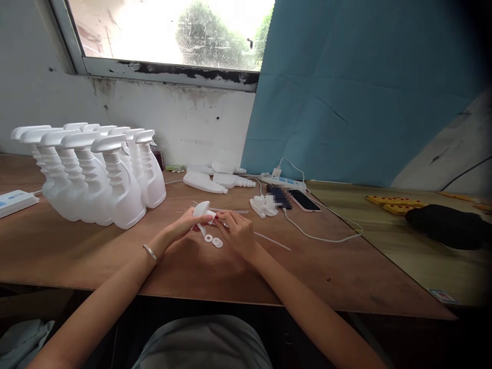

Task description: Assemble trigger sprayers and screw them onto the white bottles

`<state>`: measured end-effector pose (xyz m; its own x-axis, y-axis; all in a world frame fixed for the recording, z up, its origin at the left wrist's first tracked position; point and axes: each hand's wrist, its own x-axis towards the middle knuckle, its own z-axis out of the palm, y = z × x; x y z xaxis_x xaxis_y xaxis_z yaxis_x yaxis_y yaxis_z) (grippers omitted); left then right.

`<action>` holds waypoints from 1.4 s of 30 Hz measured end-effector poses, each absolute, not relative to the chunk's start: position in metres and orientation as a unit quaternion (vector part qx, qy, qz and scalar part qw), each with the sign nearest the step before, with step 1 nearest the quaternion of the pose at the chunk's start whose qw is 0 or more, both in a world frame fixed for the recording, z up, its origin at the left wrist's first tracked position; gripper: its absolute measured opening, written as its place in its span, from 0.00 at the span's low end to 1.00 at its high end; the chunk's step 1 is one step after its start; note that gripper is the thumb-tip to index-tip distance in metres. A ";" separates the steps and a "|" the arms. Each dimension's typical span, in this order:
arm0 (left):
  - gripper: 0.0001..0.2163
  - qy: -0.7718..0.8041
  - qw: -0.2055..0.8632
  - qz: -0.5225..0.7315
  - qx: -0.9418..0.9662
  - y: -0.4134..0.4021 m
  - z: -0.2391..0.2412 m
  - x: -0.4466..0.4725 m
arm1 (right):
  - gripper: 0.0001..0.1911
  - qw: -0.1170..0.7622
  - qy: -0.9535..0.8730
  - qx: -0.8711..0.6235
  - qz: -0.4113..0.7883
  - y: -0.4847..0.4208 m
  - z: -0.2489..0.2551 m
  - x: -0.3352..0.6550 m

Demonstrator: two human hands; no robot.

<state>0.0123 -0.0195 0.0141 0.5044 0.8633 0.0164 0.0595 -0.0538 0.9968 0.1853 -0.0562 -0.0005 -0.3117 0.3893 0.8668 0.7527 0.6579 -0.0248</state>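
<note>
My left hand (189,221) is closed around a white trigger spray head (200,208), its collar pointing right. My right hand (239,233) has its fingers pinched together at that collar, on a thin, whitish dip tube (272,242) that slants out to the right beyond the hand. The fingers hide where tube and collar meet. Below the spray head, a few flat white ring washers (208,238) lie on the brown table (307,277). More thin tubes (241,211) lie just behind my hands.
White spray bottles (126,195) with heads on stand grouped at left. Several bottles without heads (205,182) lie at the back. Loose spray heads (263,206), a phone (305,201), a power strip (284,183) and a white cable (319,240) are at right. A white box (17,202) sits far left.
</note>
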 end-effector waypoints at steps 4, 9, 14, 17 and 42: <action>0.18 0.376 0.568 0.342 0.647 -0.020 0.015 0.013 | 0.09 0.451 -0.789 -0.374 -0.185 -0.055 -0.001 0.185; 0.19 0.390 0.556 0.339 0.651 -0.020 0.015 0.012 | 0.10 0.427 -0.802 -0.387 -0.158 -0.052 -0.002 0.186; 0.20 0.395 0.557 0.337 0.648 -0.021 0.015 0.013 | 0.15 0.390 -0.819 -0.394 -0.149 -0.050 -0.002 0.187; 0.20 0.396 0.556 0.334 0.650 -0.022 0.015 0.013 | 0.16 0.362 -0.828 -0.400 -0.151 -0.050 -0.002 0.187; 0.15 0.394 0.672 0.260 0.571 -0.011 0.001 0.017 | 0.18 0.283 -0.889 -0.340 0.114 -0.049 0.009 0.193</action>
